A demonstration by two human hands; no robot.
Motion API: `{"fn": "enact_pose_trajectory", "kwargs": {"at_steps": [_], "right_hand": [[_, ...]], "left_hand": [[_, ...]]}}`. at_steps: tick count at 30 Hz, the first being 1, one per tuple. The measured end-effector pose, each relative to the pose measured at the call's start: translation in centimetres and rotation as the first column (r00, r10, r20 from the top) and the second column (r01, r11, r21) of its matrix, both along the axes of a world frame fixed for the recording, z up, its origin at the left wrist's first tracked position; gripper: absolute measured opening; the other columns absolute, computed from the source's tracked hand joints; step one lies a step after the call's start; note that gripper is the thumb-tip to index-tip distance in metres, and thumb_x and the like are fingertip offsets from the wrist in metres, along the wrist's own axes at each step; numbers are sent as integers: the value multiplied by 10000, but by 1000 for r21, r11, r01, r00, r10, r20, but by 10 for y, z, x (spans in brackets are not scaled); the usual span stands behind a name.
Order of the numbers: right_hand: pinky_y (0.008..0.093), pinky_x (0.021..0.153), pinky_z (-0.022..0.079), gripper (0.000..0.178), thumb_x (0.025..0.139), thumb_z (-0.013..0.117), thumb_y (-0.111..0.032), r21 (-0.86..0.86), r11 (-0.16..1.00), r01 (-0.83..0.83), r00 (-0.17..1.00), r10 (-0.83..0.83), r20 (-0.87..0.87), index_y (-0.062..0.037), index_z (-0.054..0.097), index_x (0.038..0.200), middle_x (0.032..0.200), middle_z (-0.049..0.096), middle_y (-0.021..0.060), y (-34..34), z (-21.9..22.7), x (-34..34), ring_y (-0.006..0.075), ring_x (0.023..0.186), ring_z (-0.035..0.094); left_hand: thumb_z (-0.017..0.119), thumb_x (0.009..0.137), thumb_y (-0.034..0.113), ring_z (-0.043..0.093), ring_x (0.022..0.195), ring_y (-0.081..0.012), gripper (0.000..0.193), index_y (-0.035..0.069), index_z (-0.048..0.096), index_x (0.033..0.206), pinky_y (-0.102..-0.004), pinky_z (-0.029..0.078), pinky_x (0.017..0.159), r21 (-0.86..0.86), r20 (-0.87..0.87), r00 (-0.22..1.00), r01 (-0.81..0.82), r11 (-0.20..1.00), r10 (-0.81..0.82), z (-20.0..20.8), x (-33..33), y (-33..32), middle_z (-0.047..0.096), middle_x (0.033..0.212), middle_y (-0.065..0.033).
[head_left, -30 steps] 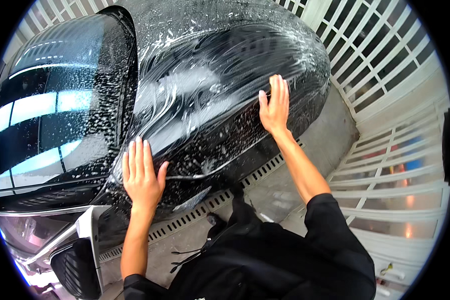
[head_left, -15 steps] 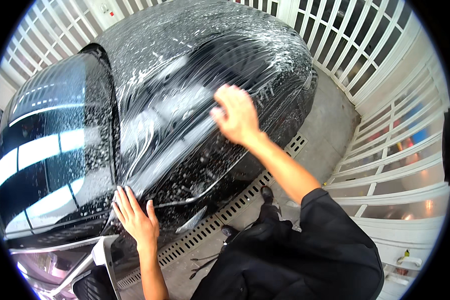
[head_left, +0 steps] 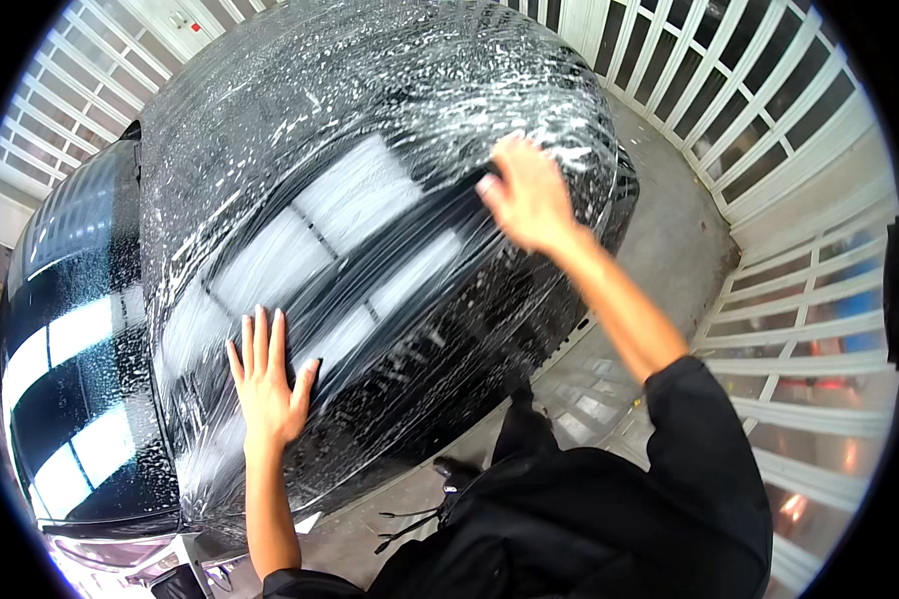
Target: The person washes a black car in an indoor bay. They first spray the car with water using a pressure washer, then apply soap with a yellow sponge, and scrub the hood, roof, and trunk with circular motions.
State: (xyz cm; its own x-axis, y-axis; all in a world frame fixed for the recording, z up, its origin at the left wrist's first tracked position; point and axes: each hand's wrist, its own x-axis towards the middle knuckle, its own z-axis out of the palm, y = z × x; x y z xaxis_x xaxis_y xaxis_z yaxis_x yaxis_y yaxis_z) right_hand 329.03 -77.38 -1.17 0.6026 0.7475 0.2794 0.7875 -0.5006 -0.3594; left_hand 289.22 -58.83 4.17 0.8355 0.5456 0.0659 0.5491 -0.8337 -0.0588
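A black car's hood (head_left: 240, 130) spreads before me, streaked with white suds and water. My left hand (head_left: 273, 389) lies on the hood close to the windshield (head_left: 80, 389), its fingers straight and the thumb spread out. Farther forward and to the right, my right hand (head_left: 534, 200) rests against the foamy front part of the hood, its fingers stretched out and the thumb apart. Both palms face down, so what lies under them is hidden. Around the right hand the suds are thick; between the hands the wet paint shows smeared streaks and bright reflections.
White slatted panels (head_left: 709, 110) curve around the far and right sides. A grey floor (head_left: 659, 210) runs along the car. My shoe (head_left: 456, 469) stands beside the car. A white frame (head_left: 185, 549) stands at the lower left, and dark cords (head_left: 410, 516) hang by my clothing.
My left hand has moved forward from the windshield's base onto the hood. My right hand has shifted right and forward into thicker foam. The view has moved forward along the car.
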Motion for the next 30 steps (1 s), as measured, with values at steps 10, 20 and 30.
{"fn": "enact_pose_trajectory", "kwargs": {"at_steps": [10,20,30], "right_hand": [[485,1044,446,583,1016,605,-531,-65,998,-19,987,8,-162,-13,587,1283,1219,592,145,13,11,113,296,1137,558],[516,1245,341,663,996,611,-542,151,860,-487,871,467,151,-26,590,1412,1543,522,235,138,-4,28,388,1482,459],[480,1346,80,916,1021,518,-653,-75,786,-614,785,617,44,-34,290,1658,1749,223,215,201,16,-20,341,1644,164]], "left_hand": [[520,1070,480,162,1651,-322,716,149,349,1681,-575,53,1315,18,-13,997,-78,997,78,-10,104,25,241,1769,-144],[550,1051,467,177,1647,-326,723,121,381,1663,-553,35,1325,-27,-1,998,-62,998,62,-5,110,23,253,1762,-158],[614,998,512,184,1641,-353,783,101,422,1635,-596,27,1314,-81,16,997,-75,994,76,-4,113,22,260,1754,-179]]}}
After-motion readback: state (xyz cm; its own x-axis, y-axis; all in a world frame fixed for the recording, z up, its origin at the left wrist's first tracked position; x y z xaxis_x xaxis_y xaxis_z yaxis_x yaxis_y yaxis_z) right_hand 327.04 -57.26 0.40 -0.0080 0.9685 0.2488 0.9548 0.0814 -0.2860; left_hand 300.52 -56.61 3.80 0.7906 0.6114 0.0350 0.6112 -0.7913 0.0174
